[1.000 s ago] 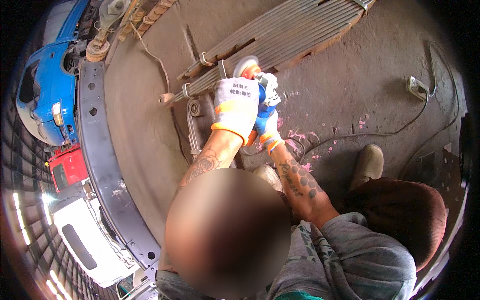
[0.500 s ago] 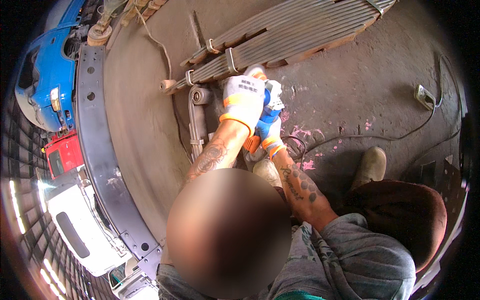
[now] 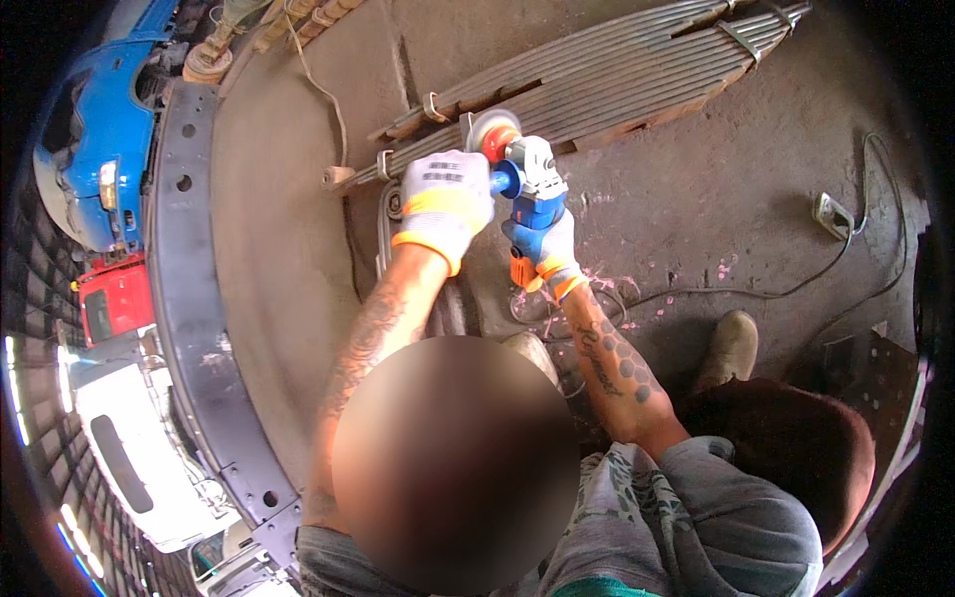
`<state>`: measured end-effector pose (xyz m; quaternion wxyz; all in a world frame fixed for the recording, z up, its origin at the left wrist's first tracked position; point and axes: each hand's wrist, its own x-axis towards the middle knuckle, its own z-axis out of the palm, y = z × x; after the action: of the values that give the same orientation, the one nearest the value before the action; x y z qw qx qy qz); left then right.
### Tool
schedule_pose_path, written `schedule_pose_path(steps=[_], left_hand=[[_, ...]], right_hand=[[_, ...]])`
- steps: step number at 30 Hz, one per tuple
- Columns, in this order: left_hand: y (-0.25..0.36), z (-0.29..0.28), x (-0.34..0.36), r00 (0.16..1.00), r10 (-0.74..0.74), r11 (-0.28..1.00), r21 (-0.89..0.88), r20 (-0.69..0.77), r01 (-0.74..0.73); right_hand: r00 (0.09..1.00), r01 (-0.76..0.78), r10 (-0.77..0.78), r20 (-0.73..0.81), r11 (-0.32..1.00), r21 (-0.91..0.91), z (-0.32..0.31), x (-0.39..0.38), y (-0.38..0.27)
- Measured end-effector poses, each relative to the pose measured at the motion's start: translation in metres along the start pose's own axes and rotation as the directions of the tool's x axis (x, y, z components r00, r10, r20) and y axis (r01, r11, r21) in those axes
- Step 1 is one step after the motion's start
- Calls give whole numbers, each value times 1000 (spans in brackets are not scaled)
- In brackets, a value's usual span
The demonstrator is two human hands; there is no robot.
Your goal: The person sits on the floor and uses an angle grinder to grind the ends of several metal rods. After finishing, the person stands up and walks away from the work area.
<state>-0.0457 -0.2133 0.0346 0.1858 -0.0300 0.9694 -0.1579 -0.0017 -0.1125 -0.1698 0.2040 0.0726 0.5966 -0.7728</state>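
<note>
Steel leaf springs (image 3: 597, 75) on the floor are met by the disc of an angle grinder (image 3: 525, 177), clenched by the left hand (image 3: 445, 199) and right hand (image 3: 545, 247); kickback could be caused by a snagged disc.

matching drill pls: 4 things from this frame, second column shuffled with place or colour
1. angle grinder
2. leaf spring stack
3. power strip
4. left hand

a. long grey steel strips lying on the floor, top of the view
b. white and orange glove, on the side handle
c. blue body, held in both hands
d. on the floor at right, cable attached

Pairs: 1-c, 2-a, 3-d, 4-b
</note>
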Motion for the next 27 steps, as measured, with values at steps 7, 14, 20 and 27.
schedule_pose_path(steps=[7, 14, 20, 27], left_hand=[[-7, 47, -32, 979, -96, 876, -451, 181, 170], [30, 183, -43, 934, -256, 359, -873, 248, 330], [59, 207, -36, 947, -270, 290, -923, 176, 254], [68, 219, -42, 964, -254, 235, -961, 82, 144]], right_hand=[[997, 72, -50, 57, 863, -500, -66, -11, -22], [976, 205, 29, 214, 193, -960, -63, 0, -89], [960, 277, 39, 276, -15, -961, -58, 6, -110], [945, 328, 29, 326, -116, -938, -50, 1, -112]])
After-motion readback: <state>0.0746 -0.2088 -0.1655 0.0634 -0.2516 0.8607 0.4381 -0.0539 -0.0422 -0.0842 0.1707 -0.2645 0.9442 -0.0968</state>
